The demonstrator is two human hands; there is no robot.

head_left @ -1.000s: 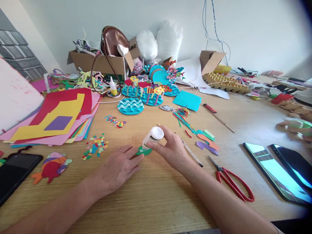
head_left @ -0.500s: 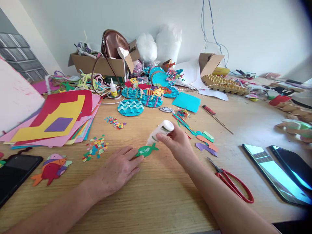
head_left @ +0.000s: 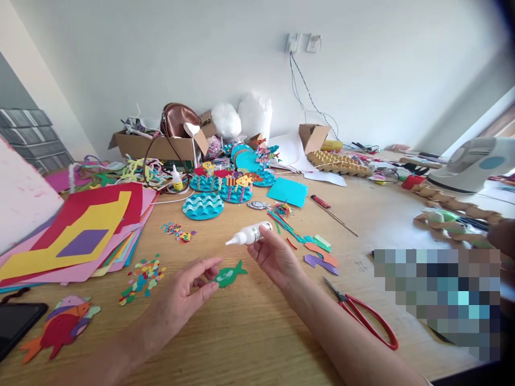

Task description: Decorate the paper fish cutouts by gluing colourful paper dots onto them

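Observation:
A green paper fish [head_left: 228,275] with a patch of white glue on it lies on the table. My left hand [head_left: 191,289] is at its head end, thumb and forefinger spread apart on either side; whether they touch the paper I cannot tell. Above the fish, my right hand [head_left: 277,257] grips a white glue bottle [head_left: 254,234], held almost level with its nozzle pointing left. Paper dots [head_left: 145,276] are scattered left of the fish. To the right lie red-handled scissors [head_left: 362,316], blades apart, and coloured paper scraps [head_left: 322,257].
Stacked coloured paper [head_left: 80,236] and layered paper fish [head_left: 60,327] are at left. Decorated blue discs [head_left: 203,207], a small yellow-labelled bottle [head_left: 177,179] and a cardboard box [head_left: 151,147] stand farther back. A pixelated patch covers part of the right side, beside a dark blurred shape.
The glue bottle has been lifted off the fish and tipped from nozzle-down to nearly level. My left fingers have risen from lying flat and spread. The view has tilted up and shifted right.

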